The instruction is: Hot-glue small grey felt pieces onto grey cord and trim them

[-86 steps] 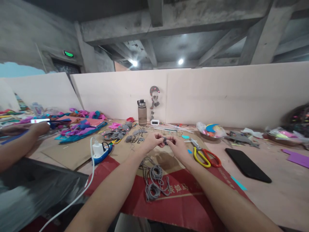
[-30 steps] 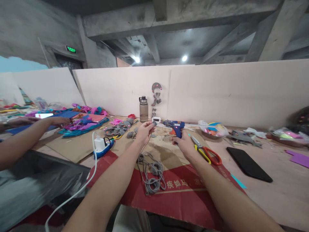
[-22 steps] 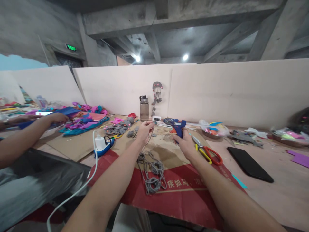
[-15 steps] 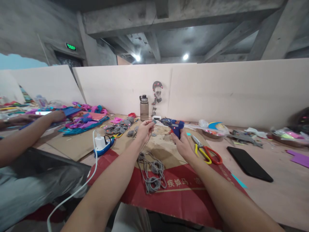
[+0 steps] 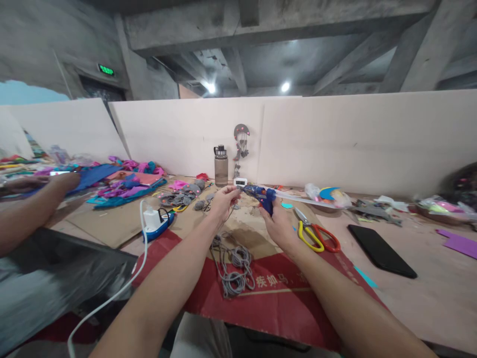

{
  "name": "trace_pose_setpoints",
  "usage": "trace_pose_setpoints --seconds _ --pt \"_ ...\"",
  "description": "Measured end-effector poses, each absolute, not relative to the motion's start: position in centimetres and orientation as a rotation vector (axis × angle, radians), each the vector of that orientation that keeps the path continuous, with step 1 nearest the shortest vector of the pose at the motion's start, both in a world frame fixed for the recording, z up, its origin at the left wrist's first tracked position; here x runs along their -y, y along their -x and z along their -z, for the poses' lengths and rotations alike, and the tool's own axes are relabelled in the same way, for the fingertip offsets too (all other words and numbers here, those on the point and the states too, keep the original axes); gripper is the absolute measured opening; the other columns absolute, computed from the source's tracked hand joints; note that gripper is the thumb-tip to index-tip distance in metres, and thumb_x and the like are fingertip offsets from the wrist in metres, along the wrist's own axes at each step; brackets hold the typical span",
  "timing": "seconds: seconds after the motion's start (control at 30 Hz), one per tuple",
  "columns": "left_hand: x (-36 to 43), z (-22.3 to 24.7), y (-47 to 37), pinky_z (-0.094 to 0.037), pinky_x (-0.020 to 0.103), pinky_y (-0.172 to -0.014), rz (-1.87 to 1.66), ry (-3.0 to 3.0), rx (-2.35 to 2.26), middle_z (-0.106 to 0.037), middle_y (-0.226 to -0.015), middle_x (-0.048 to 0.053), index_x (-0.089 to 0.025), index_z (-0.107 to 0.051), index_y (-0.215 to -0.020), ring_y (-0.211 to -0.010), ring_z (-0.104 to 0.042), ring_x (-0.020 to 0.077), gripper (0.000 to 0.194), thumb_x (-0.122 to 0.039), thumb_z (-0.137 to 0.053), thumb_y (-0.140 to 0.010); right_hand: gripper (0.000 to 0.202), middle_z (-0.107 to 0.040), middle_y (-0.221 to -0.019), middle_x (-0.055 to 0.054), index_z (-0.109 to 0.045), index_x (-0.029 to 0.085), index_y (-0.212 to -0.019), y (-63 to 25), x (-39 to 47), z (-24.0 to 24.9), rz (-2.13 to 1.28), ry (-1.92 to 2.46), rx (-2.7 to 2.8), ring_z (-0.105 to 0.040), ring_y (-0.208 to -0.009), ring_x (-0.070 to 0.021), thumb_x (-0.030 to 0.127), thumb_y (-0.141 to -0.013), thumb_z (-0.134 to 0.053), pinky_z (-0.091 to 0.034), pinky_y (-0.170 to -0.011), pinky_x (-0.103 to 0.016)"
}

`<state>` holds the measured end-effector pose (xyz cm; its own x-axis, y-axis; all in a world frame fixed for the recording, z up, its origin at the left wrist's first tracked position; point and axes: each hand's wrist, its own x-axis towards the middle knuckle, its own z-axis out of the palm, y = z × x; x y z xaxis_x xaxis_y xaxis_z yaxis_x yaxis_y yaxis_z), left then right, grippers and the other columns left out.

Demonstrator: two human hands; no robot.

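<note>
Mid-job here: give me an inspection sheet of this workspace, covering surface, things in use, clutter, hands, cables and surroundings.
Surface: red-and-brown cardboard lies on the pale table.
Things in use: blue glue gun, nozzle at a small gray piece, contact unclear; gray cord loosely coiled on the cardboard.
Clutter: open scissors and a black phone on the right; gray scraps on the left.
Hands: left hand pinches the gray piece; right hand grips the glue gun.
Cables: white cable runs from the white adapter over the table edge; glue gun cable, nothing seen.
Surroundings: bottle before a pale partition; another person's arm at far left.
</note>
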<state>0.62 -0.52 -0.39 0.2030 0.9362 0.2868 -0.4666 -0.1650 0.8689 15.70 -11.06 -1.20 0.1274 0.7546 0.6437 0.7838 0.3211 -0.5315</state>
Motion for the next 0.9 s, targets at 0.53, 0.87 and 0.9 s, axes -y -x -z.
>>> trace_pose_setpoints --seconds 0.53,0.87,0.9 --pt "0.27 0.51 -0.6 -0.035 0.021 -0.053 -1.421 -1.147 -0.562 -0.057 -0.062 -0.001 -0.013 -0.059 -0.071 -0.054 -0.05 0.0068 0.031 -0.027 -0.079 -0.052 0.037 -0.063 -0.107 -0.015 -0.044 0.015 -0.122 -15.62 11.34 0.98 0.091 1.532 1.62 -0.059 -0.098 -0.0258 0.029 -0.088 -0.042 -0.042 -0.079 -0.033" --pt "0.36 0.74 -0.94 -0.033 0.021 -0.051 -1.39 -1.177 -0.556 -0.055 -0.059 -0.002 -0.013 -0.058 -0.069 -0.052 -0.048 0.0061 0.029 -0.025 -0.078 -0.052 0.035 -0.061 -0.11 -0.013 -0.046 0.017 -0.119 -15.39 11.17 1.2 0.12 1.462 1.637 -0.058 -0.1 -0.024 0.028 -0.087 -0.042 -0.042 -0.084 -0.033" --pt "0.33 0.73 -0.93 -0.033 0.021 -0.051 -1.394 -1.174 -0.558 -0.055 -0.059 -0.002 -0.013 -0.059 -0.069 -0.052 -0.048 0.0062 0.028 -0.025 -0.078 -0.053 0.035 -0.062 -0.11 -0.013 -0.046 0.017 -0.119 -15.4 11.14 1.22 0.117 1.465 1.635 -0.058 -0.099 -0.0241 0.028 -0.087 -0.042 -0.042 -0.084 -0.034"
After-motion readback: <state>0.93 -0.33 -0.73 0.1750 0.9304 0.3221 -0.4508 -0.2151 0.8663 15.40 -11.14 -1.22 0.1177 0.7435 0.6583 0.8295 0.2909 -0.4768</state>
